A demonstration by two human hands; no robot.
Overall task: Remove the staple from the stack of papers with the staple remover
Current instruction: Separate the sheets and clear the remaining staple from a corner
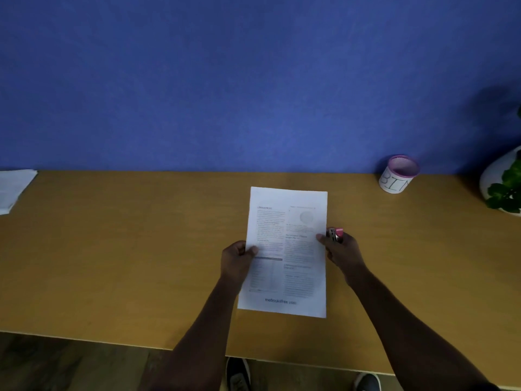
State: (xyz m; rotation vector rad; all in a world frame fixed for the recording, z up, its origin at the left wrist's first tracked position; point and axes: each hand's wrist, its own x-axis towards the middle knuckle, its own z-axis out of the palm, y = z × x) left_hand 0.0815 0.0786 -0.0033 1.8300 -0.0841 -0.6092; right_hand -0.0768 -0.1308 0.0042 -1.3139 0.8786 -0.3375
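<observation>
Wooden desk (112, 263): one paper stack (284, 252) pinched by left hand (236, 261); right hand (342, 251) grips one staple remover (335, 235).

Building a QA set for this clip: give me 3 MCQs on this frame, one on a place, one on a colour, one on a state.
1. Where is the BIN cup?
A. back right of the desk
B. on the papers
C. on the floor

2. What colour is the staple remover handle?
A. green
B. pink
C. black

3. How is the stack of papers held?
A. by no hand
B. by one hand
C. by both hands

Answers:
1 A, it stands by the wall.
2 B, pink shows above the right hand.
3 C, the left hand grips one edge, the right thumb the other.
</observation>
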